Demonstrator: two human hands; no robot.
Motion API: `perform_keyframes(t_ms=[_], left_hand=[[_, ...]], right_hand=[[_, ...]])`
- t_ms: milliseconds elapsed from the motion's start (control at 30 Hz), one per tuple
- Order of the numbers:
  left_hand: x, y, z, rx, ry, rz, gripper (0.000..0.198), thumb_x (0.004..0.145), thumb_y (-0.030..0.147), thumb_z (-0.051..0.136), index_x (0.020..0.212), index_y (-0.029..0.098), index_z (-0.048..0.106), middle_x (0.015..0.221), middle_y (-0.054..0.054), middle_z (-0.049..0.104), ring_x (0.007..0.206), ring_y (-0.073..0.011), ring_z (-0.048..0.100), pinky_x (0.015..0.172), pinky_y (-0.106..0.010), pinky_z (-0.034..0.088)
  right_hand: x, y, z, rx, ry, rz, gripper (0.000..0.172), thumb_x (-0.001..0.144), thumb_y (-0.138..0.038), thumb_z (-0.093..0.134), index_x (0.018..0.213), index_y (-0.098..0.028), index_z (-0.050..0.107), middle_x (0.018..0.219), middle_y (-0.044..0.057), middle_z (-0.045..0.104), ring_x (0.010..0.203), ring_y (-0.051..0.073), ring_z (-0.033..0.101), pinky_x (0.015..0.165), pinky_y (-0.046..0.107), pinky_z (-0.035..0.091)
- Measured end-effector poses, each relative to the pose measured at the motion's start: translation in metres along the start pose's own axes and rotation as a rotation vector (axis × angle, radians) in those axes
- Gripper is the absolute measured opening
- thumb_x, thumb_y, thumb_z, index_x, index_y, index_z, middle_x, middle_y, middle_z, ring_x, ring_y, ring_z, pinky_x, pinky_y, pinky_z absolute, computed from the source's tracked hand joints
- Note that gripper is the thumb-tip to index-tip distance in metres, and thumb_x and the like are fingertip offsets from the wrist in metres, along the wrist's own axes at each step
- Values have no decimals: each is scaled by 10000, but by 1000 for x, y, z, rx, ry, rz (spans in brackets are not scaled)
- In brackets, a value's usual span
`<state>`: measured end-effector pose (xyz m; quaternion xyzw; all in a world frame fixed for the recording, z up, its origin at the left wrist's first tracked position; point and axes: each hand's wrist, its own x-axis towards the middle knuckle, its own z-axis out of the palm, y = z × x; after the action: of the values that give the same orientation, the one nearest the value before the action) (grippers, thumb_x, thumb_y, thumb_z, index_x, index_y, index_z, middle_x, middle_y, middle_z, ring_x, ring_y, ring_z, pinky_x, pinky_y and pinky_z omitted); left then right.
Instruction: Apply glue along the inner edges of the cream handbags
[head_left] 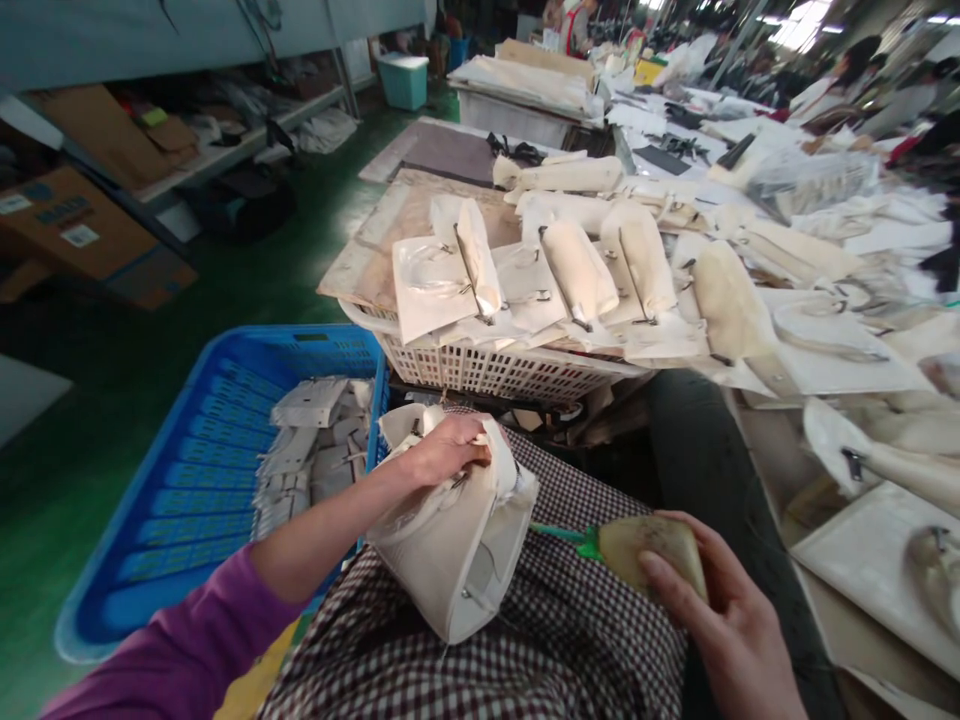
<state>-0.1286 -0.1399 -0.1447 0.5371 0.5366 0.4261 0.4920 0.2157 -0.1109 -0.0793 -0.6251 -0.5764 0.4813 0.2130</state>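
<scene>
A cream-white bag (450,565) with a stiff open end rests over my lap. My left hand (450,450) is closed on its upper edge, and some fingers are hidden inside the folds. In my right hand (724,595) lies a yellowish squeeze bottle (649,552) with a green cap and a thin green nozzle. That nozzle points left toward the bag's open end; whether the tip touches it I cannot tell. A checked apron (577,640) covers my lap beneath both.
On my left stands a blue basket (180,470) holding pale pieces (311,420). Ahead, several cream bags (577,270) lie in a row on a board (367,265) over a white basket (480,370). More bags (892,560) are at right. Other people work in the background.
</scene>
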Motion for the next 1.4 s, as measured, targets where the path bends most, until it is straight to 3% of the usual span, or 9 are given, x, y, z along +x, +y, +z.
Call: perform_keyframes(t_ms=[133,400,667,867,1100,1400], left_hand=[[2,-1,2,26,-22,31,146,823,254,647,782,133,718,863,-57,651,788,-164,614,738,-264,539],[1,-1,5,76,-40,58,106,836,186,616,794,136,699,868,-49,638,827,-172,624,746,-264,536],[6,-2,7,111,-71,85,120,852,178,601,838,132,711,908,-52,661,855,-174,632,782,-276,522],[9,-4,9,107,-80,87,122,864,201,619,838,142,722,900,-45,666,848,-173,637,779,-274,522],[12,-6,10,103,-87,85,125,860,214,634,835,136,729,890,-48,666,856,-183,646,785,-272,528],[14,-2,13,110,-99,97,105,847,183,644,827,138,737,882,-45,682,881,-194,656,855,-294,518]], right_hand=[[-1,-13,5,-30,50,-14,746,602,-657,822,1166,-198,658,1043,88,768,937,306,725,757,314,613],[6,-23,15,-65,51,-47,695,593,-650,821,1096,-193,678,995,83,766,883,290,713,730,329,605],[11,-17,16,-99,48,-112,657,642,-602,828,1137,-201,667,1033,75,754,903,278,705,754,335,591],[1,-22,13,-103,-42,-116,593,635,-580,834,1057,-188,695,923,72,750,810,268,710,687,311,593],[-16,-10,7,-46,-218,-61,566,690,-539,831,1128,-213,680,990,74,752,873,275,719,720,296,599],[1,-5,10,-122,41,-214,552,713,-555,813,1125,-221,658,1020,62,724,870,248,689,762,317,571]])
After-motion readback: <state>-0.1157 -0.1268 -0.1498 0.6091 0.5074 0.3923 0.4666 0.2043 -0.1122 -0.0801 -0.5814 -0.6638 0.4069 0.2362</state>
